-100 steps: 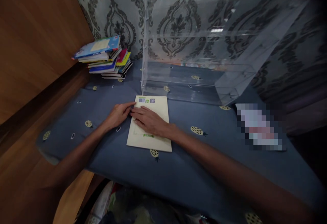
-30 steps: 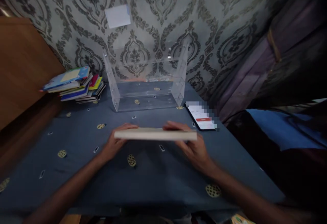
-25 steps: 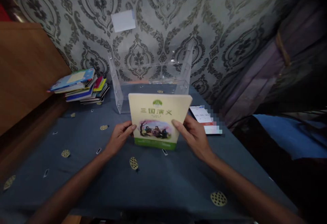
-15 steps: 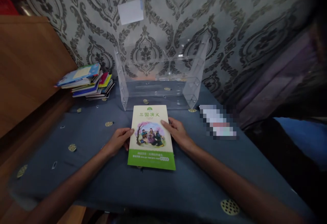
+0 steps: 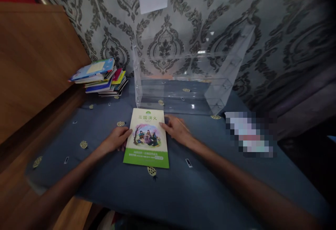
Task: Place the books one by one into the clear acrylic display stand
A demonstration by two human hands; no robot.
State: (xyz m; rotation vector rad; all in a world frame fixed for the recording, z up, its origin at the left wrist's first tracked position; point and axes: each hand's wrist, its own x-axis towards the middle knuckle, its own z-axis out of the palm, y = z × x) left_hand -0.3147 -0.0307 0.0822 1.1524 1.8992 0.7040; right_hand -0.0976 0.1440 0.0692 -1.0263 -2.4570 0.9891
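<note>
Lying flat on the blue cloth (image 5: 78,125) in the middle of the frame, the book (image 5: 147,137) sits front side up, just below the clear plastic shelf (image 5: 181,79). The left hand (image 5: 117,139) touches the book's left edge and the right hand (image 5: 176,129) touches its right edge. Both hands are partly open, with fingers curled loosely against the sides. I cannot tell if they really grip the book or only rest beside it.

The book could slide on the soft cloth if one hand pushes harder than the other. It could bump the clear shelf just above it, since that shelf is hard to see. The cloth could also bunch up under it.

The book is thin and pale yellow on top. It has a picture of people under a tree in the middle and a bright green strip along the bottom. A messy pile of books (image 5: 101,78) sits in the upper left.
</note>
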